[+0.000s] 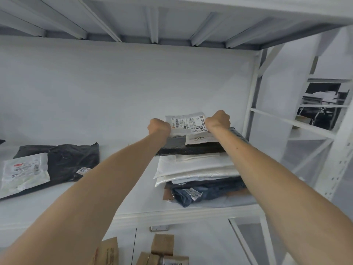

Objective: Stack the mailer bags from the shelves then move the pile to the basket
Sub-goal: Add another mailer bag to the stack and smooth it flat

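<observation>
Two hands, the left hand (159,128) and the right hand (218,120). One pile of mailer bags (194,169), at least six deep, counting one small labelled bag (186,123) on top. Two more at left: one black bag (66,161) and one white bag (24,171). About four cardboard boxes (162,244) below, partly cut off.

Brown cardboard boxes (162,243) stand low in view (one carries a white label). A neighbouring white rack (286,121) stands at right. Dark clutter (322,96) shows behind it.

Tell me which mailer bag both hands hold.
The white bag marked 4021, above the pile: left hand and right hand grip its ends. The black bag at left lies untouched.
</observation>
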